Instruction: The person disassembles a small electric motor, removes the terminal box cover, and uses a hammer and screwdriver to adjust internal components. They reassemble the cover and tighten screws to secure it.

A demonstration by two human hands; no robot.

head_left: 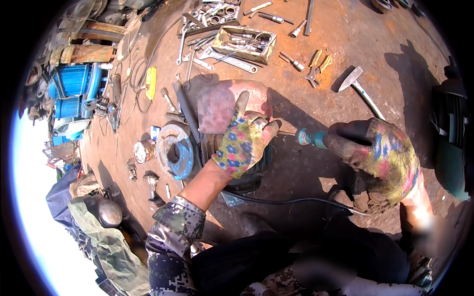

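Observation:
My right hand (380, 158), in a dirty floral glove, is closed round the green handle of a screwdriver (312, 138). The screwdriver's thin shaft points left to my left hand (244, 140), also gloved. One left finger stretches over a worn reddish metal piece (212, 106); the other fingers curl, with the tips at the shaft's end. What lies under those fingers is hidden. Below the left hand is a dark, rounded machine body (249, 182), largely covered. A round flange with blue paint (181, 153) lies beside it. From its base a black cable (286, 201) runs right.
Beyond the work lie a box of sockets (264, 56), an adjustable wrench (232, 61), yellow-handled pliers (313, 74) and a hammer (363, 91). A yellow tool (150, 83), a tin can (143, 151) and blue machinery (74, 89) are at left. A dark green machine (450, 138) stands at right.

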